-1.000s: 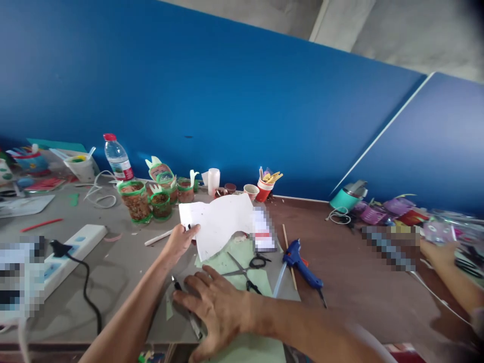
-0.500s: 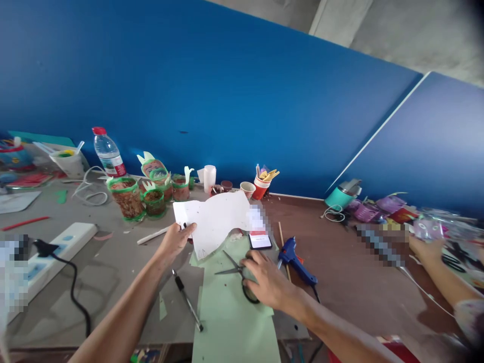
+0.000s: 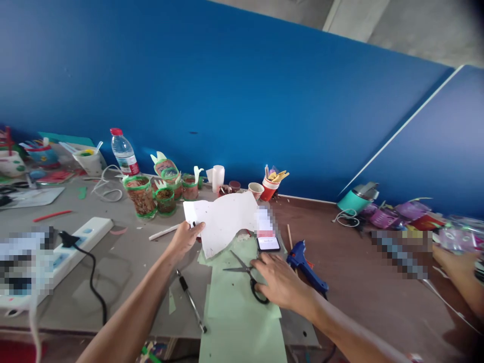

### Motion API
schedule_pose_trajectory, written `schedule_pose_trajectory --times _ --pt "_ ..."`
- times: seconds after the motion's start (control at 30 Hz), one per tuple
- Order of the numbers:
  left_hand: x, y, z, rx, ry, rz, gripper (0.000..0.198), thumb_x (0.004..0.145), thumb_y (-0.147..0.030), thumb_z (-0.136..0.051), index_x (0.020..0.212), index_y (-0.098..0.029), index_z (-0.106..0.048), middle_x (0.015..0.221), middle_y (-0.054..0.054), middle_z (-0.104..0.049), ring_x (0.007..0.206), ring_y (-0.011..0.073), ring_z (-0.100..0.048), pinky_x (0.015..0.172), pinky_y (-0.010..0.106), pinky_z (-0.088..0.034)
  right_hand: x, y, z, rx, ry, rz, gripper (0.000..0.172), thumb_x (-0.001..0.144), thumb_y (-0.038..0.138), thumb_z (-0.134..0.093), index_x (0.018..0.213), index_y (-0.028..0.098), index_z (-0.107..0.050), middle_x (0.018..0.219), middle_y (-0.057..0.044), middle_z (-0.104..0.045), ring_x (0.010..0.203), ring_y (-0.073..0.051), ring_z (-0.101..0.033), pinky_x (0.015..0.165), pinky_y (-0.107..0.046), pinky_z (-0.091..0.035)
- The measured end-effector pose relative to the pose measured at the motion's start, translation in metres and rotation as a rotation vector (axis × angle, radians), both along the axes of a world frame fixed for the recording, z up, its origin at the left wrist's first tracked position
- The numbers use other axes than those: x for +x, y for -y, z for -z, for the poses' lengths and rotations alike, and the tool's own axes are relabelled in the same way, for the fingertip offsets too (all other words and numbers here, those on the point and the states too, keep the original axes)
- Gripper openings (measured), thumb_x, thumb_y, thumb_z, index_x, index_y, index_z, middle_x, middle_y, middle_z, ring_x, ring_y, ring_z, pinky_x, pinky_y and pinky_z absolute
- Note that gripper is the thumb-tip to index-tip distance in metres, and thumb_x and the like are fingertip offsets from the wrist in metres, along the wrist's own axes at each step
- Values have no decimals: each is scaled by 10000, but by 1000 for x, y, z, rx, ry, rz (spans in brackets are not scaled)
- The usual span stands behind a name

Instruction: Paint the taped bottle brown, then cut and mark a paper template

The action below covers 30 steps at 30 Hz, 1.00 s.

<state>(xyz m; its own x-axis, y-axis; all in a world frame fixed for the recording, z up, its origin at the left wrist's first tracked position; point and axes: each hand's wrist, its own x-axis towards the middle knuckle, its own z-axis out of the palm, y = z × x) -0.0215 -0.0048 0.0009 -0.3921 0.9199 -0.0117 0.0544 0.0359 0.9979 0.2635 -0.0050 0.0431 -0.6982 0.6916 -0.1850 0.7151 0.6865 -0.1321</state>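
Note:
My left hand (image 3: 185, 239) pinches the left edge of a white cut-out sheet of paper (image 3: 223, 219) and holds it tilted above the table. My right hand (image 3: 278, 280) rests over the black handles of a pair of scissors (image 3: 247, 275), fingers curled on them; the blades point left and lie open on a pale green sheet (image 3: 236, 312). A black pen (image 3: 191, 300) lies on the grey table between my arms. A phone (image 3: 268, 243) lies just beyond my right hand.
A blue glue gun (image 3: 306, 262) lies right of the scissors. Green-rimmed jars (image 3: 143, 196), a water bottle (image 3: 123, 154) and cups (image 3: 270, 189) line the blue wall. A power strip (image 3: 75, 242) with a black cord lies left. Another person's hand (image 3: 456, 262) works far right.
My right hand left the pen area and moved right onto the scissors' handles. My left hand keeps the white paper raised. The view shifted slightly.

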Motion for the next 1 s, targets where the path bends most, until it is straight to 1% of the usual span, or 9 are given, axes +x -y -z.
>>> schedule_pose_trajectory --times 0.1,0.2,0.4,0.5,0.6,0.73,0.83,1.0 --pt "0 0 -1 1 11 0 258 640 -390 -677 637 -164 -553 548 -24 -556 506 143 -501 488 249 -384 -4 0 -4 20 27 -30 296 804 268 -607 1081 169 -640 1013 -120 -614 979 -289 -569 861 -376 -398" --pt "1 0 -2 2 24 0 244 640 -379 -675 639 -164 -559 546 -25 -563 507 144 -511 482 249 -392 -4 2 -5 36 40 -29 251 807 255 -597 1036 164 -646 1008 -119 -627 978 -284 -571 850 -368 -390" --pt "2 2 -7 0 65 4 239 626 -364 -683 607 -158 -563 525 -15 -571 490 148 -517 474 258 -406 0 3 -6 24 80 7 282 795 292 -604 1054 186 -642 1028 -110 -650 1007 -296 -569 849 -383 -380" --pt "4 3 -10 7 95 2 243 612 -358 -699 609 -159 -561 525 -12 -580 493 151 -527 462 252 -398 0 2 -6 10 91 13 286 791 250 -580 1061 176 -637 1020 -111 -667 1006 -297 -579 848 -386 -383" --pt "4 4 -11 23 139 -1 282 601 -384 -717 686 -151 -583 575 -3 -615 528 161 -556 473 253 -413 0 1 -5 11 94 19 272 783 200 -549 1038 164 -638 1013 -117 -677 1001 -294 -589 850 -382 -389" --pt "2 1 -7 36 211 8 388 577 -444 -741 774 -143 -598 657 28 -664 591 188 -599 512 273 -451 3 -1 -9 -6 56 37 246 781 182 -515 990 162 -645 993 -116 -670 987 -276 -596 858 -359 -402" --pt "1 0 -4 41 248 15 433 566 -466 -753 807 -136 -609 683 44 -682 630 204 -619 545 285 -469 8 -3 -15 -53 7 56 228 772 174 -506 950 169 -649 954 -104 -660 954 -252 -601 839 -327 -422" --pt "1 0 -2 38 274 27 407 584 -448 -757 807 -137 -616 686 52 -692 650 221 -639 557 294 -474 18 -6 -20 -126 -103 90 320 764 174 -510 1051 188 -651 1029 -92 -657 1002 -244 -595 876 -326 -434"
